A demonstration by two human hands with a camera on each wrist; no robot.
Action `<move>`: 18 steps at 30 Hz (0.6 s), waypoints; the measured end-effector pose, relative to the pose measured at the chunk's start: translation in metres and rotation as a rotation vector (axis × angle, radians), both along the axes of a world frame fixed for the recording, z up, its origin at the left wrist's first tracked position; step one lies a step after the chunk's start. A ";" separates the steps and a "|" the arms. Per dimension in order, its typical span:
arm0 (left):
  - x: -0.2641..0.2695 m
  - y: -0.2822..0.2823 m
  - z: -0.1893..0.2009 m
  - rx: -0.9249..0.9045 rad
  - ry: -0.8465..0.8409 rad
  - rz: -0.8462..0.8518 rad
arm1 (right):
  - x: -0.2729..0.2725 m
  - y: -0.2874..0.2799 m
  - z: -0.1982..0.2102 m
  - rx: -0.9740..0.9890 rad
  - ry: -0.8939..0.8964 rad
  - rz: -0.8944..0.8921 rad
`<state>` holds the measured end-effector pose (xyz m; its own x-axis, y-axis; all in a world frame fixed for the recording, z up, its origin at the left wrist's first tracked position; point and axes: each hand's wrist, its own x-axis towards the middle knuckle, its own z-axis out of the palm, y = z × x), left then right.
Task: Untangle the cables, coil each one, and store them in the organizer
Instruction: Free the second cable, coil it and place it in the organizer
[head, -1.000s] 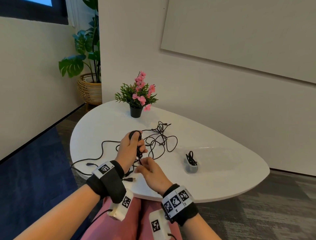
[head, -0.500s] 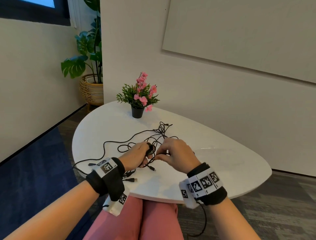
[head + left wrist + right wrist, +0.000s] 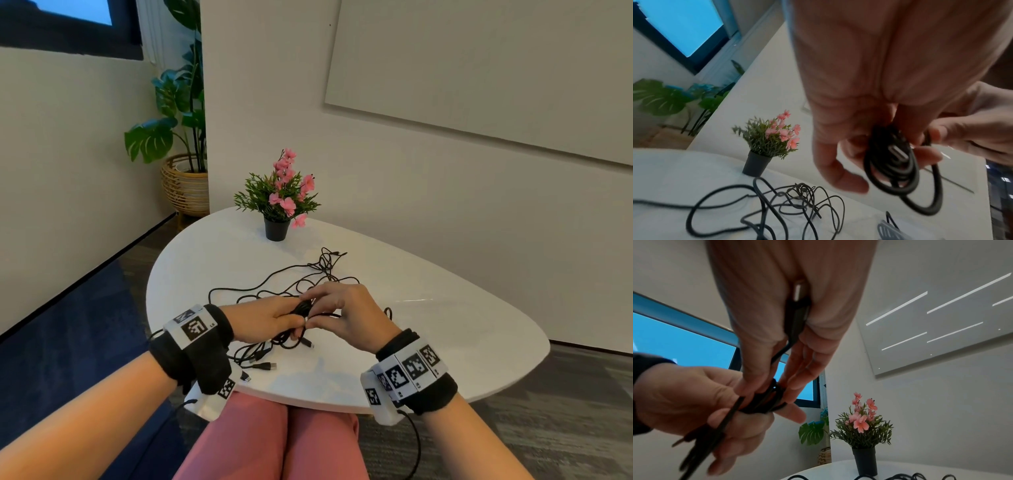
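From the head view, the left hand (image 3: 267,317) and right hand (image 3: 346,313) met over the white surface (image 3: 428,329), both clamped on a coiled black cable (image 3: 303,308), with a cable tangle (image 3: 308,274) behind. The left wrist view showed fingers (image 3: 840,172) curled round the coil. The right wrist view showed the connector (image 3: 797,305) pinched in the right hand.

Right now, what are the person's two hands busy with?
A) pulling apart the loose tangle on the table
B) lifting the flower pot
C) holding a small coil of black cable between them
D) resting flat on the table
C: the left hand and right hand meet around a coiled black cable, above the table.
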<state>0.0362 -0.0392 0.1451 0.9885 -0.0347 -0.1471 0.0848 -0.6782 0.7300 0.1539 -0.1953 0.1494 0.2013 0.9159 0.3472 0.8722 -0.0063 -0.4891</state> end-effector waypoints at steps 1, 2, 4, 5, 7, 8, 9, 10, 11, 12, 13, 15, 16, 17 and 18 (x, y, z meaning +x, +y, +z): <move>0.001 -0.001 0.000 0.025 0.017 -0.007 | 0.001 0.001 0.000 -0.006 -0.011 -0.008; 0.002 -0.002 -0.001 0.012 0.039 -0.004 | 0.001 0.003 -0.001 -0.012 -0.015 -0.014; 0.002 -0.006 -0.003 -0.142 0.104 0.032 | 0.002 0.004 -0.002 -0.024 -0.011 -0.021; 0.002 -0.008 -0.004 -0.225 0.126 0.053 | 0.003 0.004 -0.002 -0.031 -0.010 -0.023; 0.001 -0.011 -0.005 -0.302 0.126 0.068 | 0.004 0.003 -0.004 -0.032 -0.005 -0.028; 0.001 -0.013 -0.007 -0.304 0.117 0.069 | 0.005 0.003 -0.004 -0.022 0.006 -0.034; 0.000 -0.013 -0.008 -0.274 0.094 0.058 | 0.006 0.003 -0.005 -0.009 0.021 -0.043; 0.000 -0.013 -0.012 -0.217 0.077 0.033 | 0.007 0.003 -0.006 0.000 0.037 -0.053; 0.001 -0.014 -0.017 -0.173 0.068 0.004 | 0.008 0.003 -0.007 0.006 0.049 -0.063; 0.002 -0.014 -0.022 -0.175 0.071 -0.009 | 0.009 0.003 -0.008 0.008 0.056 -0.072; 0.001 -0.016 -0.026 -0.220 0.080 -0.007 | 0.009 0.003 -0.010 0.009 0.058 -0.077; -0.001 -0.022 -0.032 -0.364 0.111 0.031 | 0.007 0.004 -0.012 0.010 0.056 -0.082; -0.002 -0.025 -0.033 -0.392 0.110 0.050 | 0.006 0.005 -0.013 0.013 0.059 -0.085; -0.002 -0.026 -0.035 -0.388 0.091 0.063 | 0.005 0.006 -0.013 0.016 0.066 -0.090; -0.003 -0.024 -0.035 -0.336 0.080 0.076 | 0.005 0.005 -0.013 0.016 0.068 -0.096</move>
